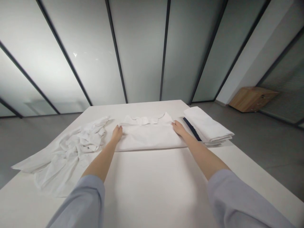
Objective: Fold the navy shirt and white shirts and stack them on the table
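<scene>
A white shirt (149, 136) lies partly folded across the middle of the table, its neckline at the far side. My left hand (117, 133) is closed on the left end of the folded layer, near the top edge. At the opposite end, my right hand (178, 128) pinches the same layer close to the shirt's right shoulder. The fingertips of both hands are partly hidden by the cloth.
Crumpled white cloth (78, 144) spreads over the left part of the white table (152, 186) and hangs past its edge. A stack of folded white cloth (206, 123), with a dark strip (192, 128) beside it, sits at the right. A wooden cabinet (249, 98) stands on the floor beyond.
</scene>
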`<act>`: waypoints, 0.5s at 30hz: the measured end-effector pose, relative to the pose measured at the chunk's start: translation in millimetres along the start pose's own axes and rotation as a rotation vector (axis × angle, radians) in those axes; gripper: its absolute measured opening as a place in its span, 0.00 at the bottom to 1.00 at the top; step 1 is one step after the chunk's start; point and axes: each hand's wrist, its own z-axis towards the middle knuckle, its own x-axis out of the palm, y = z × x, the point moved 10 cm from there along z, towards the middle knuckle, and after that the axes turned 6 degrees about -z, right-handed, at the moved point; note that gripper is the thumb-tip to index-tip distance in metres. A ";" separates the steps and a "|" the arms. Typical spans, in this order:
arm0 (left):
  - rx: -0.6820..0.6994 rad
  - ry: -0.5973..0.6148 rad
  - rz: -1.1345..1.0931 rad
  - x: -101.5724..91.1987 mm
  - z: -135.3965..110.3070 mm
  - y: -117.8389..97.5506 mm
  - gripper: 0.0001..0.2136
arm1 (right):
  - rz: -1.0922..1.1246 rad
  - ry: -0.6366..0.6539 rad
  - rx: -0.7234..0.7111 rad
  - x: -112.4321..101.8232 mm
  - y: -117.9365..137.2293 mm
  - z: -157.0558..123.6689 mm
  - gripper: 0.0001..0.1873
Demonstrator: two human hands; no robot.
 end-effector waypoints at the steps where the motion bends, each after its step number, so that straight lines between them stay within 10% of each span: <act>1: -0.014 0.009 0.016 3.9 -4.0 5.5 0.14 | -0.055 0.030 -0.019 9.0 -1.5 -3.3 0.15; 15: 0.090 0.078 -0.178 -24.3 -65.3 31.5 0.19 | 0.048 0.024 -0.161 -14.0 -49.4 -61.9 0.12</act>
